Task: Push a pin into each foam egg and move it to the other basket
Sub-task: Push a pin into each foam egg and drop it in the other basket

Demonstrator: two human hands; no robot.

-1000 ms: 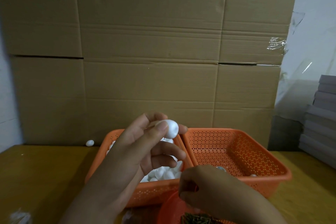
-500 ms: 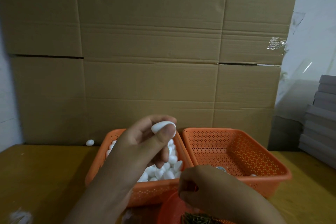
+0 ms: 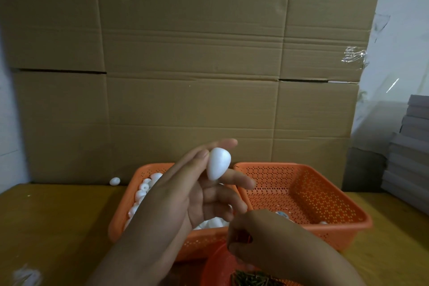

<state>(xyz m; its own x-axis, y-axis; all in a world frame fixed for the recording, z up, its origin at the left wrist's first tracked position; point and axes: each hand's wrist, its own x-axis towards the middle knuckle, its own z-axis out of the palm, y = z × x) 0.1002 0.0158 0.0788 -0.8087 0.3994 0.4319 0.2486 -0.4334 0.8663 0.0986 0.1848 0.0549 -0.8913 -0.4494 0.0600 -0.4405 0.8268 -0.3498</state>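
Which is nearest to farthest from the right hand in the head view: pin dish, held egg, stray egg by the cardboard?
From the right hand:
1. Pin dish: right under it, near edge.
2. Held egg: above, pinched in the left hand.
3. Stray egg: far left, on the table by the cardboard.

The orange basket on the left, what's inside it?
The left basket holds lots of white foam eggs. The left hand, pinching one egg, covers most of the basket, so how many there are can't be seen.
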